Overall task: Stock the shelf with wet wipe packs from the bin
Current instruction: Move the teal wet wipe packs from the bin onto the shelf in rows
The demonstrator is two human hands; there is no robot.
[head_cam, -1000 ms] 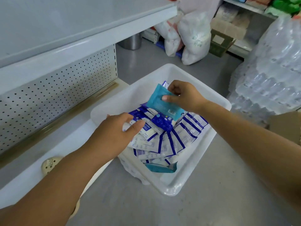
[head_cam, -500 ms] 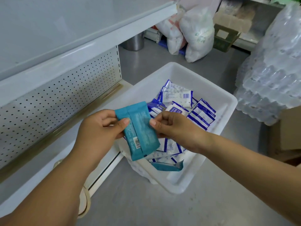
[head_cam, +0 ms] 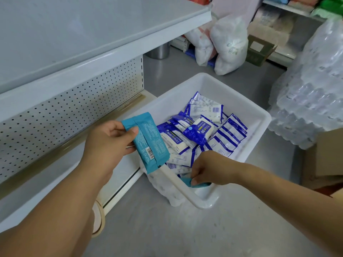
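Note:
A white plastic bin [head_cam: 258,127] sits on the grey floor, filled with several blue-and-white wet wipe packs [head_cam: 198,132]. My left hand [head_cam: 109,143] grips a teal wet wipe pack [head_cam: 148,143] by its upper end, held over the bin's near-left rim beside the low white shelf [head_cam: 48,175]. My right hand [head_cam: 209,167] reaches into the bin's near corner and pinches a second teal pack [head_cam: 187,182], mostly hidden under the fingers.
A perforated white back panel [head_cam: 70,112] and an upper shelf board [head_cam: 92,34] stand at left. White sacks [head_cam: 228,47] and a metal can [head_cam: 159,51] lie beyond the bin. Wrapped water bottles [head_cam: 311,93] and a cardboard box [head_cam: 326,158] stand at right.
My right hand let go of the teal pack, which my left hand now holds alone. It dropped to the bin's near corner and took hold of another teal pack.

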